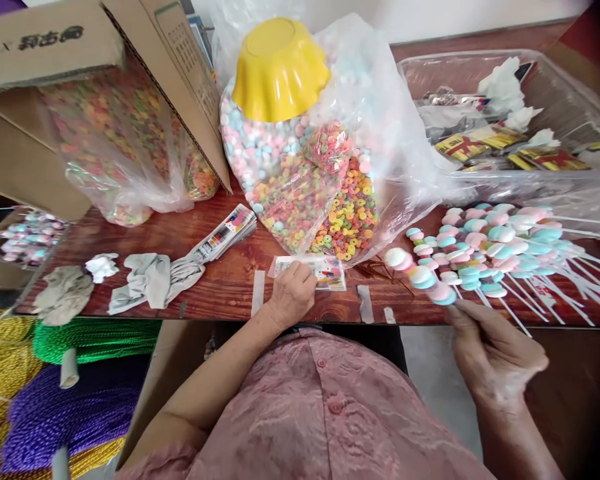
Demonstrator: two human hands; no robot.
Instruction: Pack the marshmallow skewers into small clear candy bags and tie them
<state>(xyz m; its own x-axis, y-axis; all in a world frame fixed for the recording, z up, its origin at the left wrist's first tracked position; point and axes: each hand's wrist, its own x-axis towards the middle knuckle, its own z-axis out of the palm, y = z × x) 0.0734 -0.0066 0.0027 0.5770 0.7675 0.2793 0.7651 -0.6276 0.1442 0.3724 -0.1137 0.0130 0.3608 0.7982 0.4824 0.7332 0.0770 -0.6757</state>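
Observation:
In my right hand (pixel 500 360), thumb and fingers pinch a marshmallow skewer (pixel 423 277) just below its lowest piece, over the table's front edge. Its pink, white and blue marshmallows point up to the left. Beside it lies a pile of similar marshmallow skewers (pixel 505 240), white sticks pointing right. My left hand (pixel 294 293) is closed, with curled fingers on the near side of a stack of printed plastic bags (pixel 325 272); what the fingertips hold is hidden. Behind it leans a large clear bag of candy (pixel 305 193), filled with marshmallows and colourful gummy rings.
A yellow scalloped bowl (pixel 280 70) rests upside down on the candy bag. At left stand a cardboard box (pixel 180 87) with bagged gummy rings, cloth gloves (pixel 155 280) and more printed bags (pixel 225 233). A clear plastic bin (pixel 510 175) holds packets at back right.

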